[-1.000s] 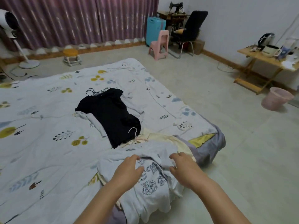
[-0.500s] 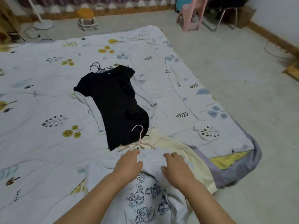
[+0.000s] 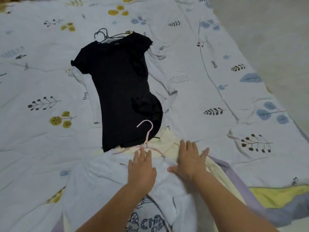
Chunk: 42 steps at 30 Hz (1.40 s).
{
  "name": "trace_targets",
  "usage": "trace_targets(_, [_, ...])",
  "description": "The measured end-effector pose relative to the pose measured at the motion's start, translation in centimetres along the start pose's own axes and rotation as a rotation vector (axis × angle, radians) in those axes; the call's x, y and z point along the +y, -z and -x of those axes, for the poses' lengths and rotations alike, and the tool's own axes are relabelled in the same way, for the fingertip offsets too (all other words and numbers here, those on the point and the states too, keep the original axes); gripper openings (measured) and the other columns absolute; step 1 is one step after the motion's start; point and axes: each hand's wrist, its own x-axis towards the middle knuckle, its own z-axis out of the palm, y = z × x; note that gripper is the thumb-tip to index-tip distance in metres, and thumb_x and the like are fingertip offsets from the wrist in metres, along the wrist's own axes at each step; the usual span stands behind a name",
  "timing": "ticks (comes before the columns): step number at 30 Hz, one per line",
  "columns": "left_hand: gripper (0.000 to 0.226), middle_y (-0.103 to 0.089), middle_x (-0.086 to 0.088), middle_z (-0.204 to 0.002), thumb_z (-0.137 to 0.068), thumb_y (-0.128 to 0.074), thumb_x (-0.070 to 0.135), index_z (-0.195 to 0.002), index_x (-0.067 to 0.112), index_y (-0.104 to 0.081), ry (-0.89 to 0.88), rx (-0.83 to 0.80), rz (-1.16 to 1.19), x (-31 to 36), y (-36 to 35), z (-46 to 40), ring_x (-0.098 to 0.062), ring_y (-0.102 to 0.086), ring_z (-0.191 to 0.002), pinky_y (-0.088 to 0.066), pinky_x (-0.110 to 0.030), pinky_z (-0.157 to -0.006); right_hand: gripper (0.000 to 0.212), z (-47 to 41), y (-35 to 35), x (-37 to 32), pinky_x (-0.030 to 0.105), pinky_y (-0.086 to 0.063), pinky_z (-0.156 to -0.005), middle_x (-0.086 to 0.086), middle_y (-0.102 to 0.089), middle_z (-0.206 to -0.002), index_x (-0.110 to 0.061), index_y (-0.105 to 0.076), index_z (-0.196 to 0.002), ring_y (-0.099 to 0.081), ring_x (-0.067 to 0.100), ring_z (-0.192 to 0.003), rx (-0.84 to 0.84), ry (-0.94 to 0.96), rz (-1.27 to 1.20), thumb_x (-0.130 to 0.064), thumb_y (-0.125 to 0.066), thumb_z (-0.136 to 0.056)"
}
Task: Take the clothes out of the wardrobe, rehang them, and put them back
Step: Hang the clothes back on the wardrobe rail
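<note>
**Both hands flat on the white printed shirt at the bed's near edge**

The white printed shirt (image 3: 100,183) is spread over the near edge of the bed (image 3: 33,131), its cartoon print turned toward the viewer. The left hand (image 3: 142,171) is laid flat on it with fingers straight, the fingertips reaching the pink hanger (image 3: 147,141). The right hand (image 3: 190,161) is pressed just beside it, fingers spread, partly over a cream garment (image 3: 168,141) lying under the shirt. Nothing is gripped by either hand.

Three garments can be counted, and two hangers are plainly seen. Beyond the hands, the black top (image 3: 120,87) is laid out mid-bed on a dark wire hanger (image 3: 103,35). Open quilt is left to the left and far side; bare floor (image 3: 275,39) runs along the bed's right edge.
</note>
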Motion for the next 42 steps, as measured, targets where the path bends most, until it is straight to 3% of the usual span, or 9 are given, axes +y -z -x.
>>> trace_targets(3, [0.062, 0.012, -0.008, -0.157, -0.098, -0.035, 0.033, -0.149, 0.02, -0.003, 0.01, 0.013, -0.023, 0.2, -0.8, 0.4, -0.025, 0.007, -0.145, -0.008, -0.042, -0.116, 0.07, -0.5, 0.1, 0.2, 0.047, -0.028, -0.103, 0.009, -0.045, -0.124, -0.011, -0.036, -0.123, -0.043, 0.028, -0.117, 0.081, 0.067, 0.033, -0.054, -0.064, -0.074])
trace_targets(6, [0.062, 0.012, -0.005, -0.157, -0.098, -0.035, 0.03, -0.149, 0.021, -0.001, 0.01, 0.028, 0.013, 0.1, -0.9, 1.2, -0.023, 0.008, -0.145, -0.003, -0.04, -0.117, 0.055, -0.4, 0.7, 0.4, 0.035, -0.039, -0.085, 0.01, -0.052, -0.117, -0.011, -0.04, -0.115, -0.05, 0.028, -0.107, 0.035, 0.097, 0.021, -0.044, -0.064, -0.078])
trace_targets(13, [0.061, 0.005, -0.003, -0.158, -0.097, -0.037, 0.022, -0.149, 0.018, -0.004, -0.019, 0.047, 0.156, 0.2, 0.3, 3.0, -0.017, -0.001, -0.145, -0.005, -0.03, -0.117, 0.043, 1.5, 1.6, 0.6, 0.033, -0.039, -0.081, 0.011, -0.053, -0.118, -0.011, -0.044, -0.114, -0.052, 0.029, -0.11, -0.006, 0.1, 0.002, -0.038, -0.059, -0.083])
trace_targets(16, [0.058, -0.007, -0.002, -0.157, -0.097, -0.038, 0.021, -0.148, 0.017, -0.011, -0.044, 0.057, 0.214, 0.1, 1.1, 4.1, -0.017, -0.013, -0.143, -0.014, -0.026, -0.114, 0.026, 3.9, 1.7, 0.5, 0.03, -0.032, -0.07, 0.009, -0.055, -0.109, -0.018, -0.041, -0.092, -0.054, 0.029, -0.108, -0.003, 0.099, -0.054, -0.035, -0.059, -0.083])
trace_targets(25, [0.043, -0.038, 0.001, -0.13, -0.09, -0.046, 0.018, -0.133, 0.019, -0.039, -0.044, 0.34, 0.252, -0.4, 5.4, 8.7, -0.016, -0.036, -0.121, -0.032, -0.023, -0.095, 0.034, 13.7, 3.7, 0.1, 0.029, -0.028, -0.067, 0.003, -0.06, -0.111, -0.024, -0.035, -0.087, -0.055, 0.025, -0.106, 0.062, 0.047, -0.157, -0.046, -0.059, -0.075])
trace_targets(33, [0.063, -0.02, 0.0, -0.154, -0.094, -0.037, 0.05, -0.144, 0.016, -0.021, -0.169, 0.325, 0.255, -0.2, 9.8, 12.4, -0.015, -0.009, -0.144, 0.005, -0.044, -0.115, 0.035, 22.3, 6.0, -1.7, 0.029, -0.026, -0.066, 0.002, -0.062, -0.113, -0.023, -0.031, -0.08, -0.056, 0.025, -0.109, 0.173, -0.037, -0.109, -0.049, -0.053, -0.082])
trace_targets(36, [0.046, -0.057, 0.002, -0.118, -0.091, -0.046, 0.047, -0.125, 0.015, -0.044, -0.234, 0.427, 0.408, 0.8, 12.3, 14.5, -0.012, -0.046, -0.118, -0.006, -0.031, -0.111, 0.034, 25.6, 6.9, -2.3, 0.03, -0.028, -0.067, 0.003, -0.065, -0.109, -0.024, -0.035, -0.087, -0.058, 0.027, -0.108, 0.238, -0.088, -0.133, -0.052, -0.054, -0.083])
trace_targets(38, [0.029, -0.056, 0.009, -0.091, -0.092, -0.049, 0.038, -0.11, 0.015, -0.051, -0.294, 0.498, 0.579, 1.5, 13.9, 16.4, -0.004, -0.049, -0.088, -0.027, -0.025, -0.099, 0.033, 27.8, 7.5, -2.6, 0.03, -0.029, -0.066, 0.001, -0.066, -0.107, -0.025, -0.036, -0.086, -0.059, 0.024, -0.106, 0.264, -0.107, -0.138, -0.053, -0.053, -0.083])
trace_targets(42, [0.012, -0.052, 0.003, -0.079, -0.09, -0.055, 0.017, -0.082, 0.016, -0.047, -0.38, 0.521, 0.891, 3.1, 16.1, 20.3, -0.019, -0.055, -0.087, -0.042, -0.027, -0.074, 0.031, 31.4, 9.2, -2.3, 0.026, -0.038, -0.074, -0.005, -0.063, -0.116, -0.026, -0.049, -0.102, -0.057, 0.02, -0.112, 0.262, -0.179, -0.163, -0.05, -0.052, -0.083])
